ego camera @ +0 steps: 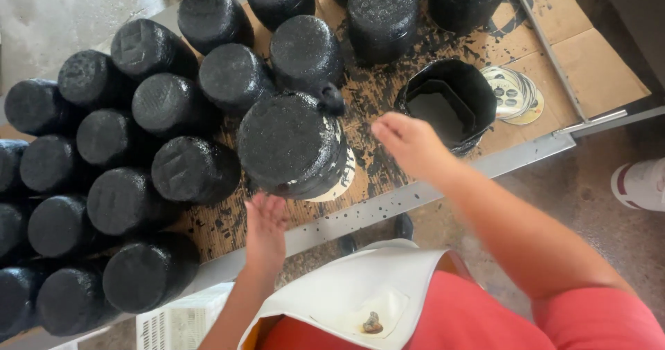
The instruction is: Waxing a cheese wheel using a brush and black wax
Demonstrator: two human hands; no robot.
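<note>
Hands released, grasping nothing: left hand [265, 226] just under black coated cylinder [291, 144]; right hand [407, 142] between cylinder and open black bucket [450, 104].

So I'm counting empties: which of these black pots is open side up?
The pot at the right of the table, just beyond the right hand. It shows a hollow inside; all the others stand upside down, showing flat bottoms.
</note>
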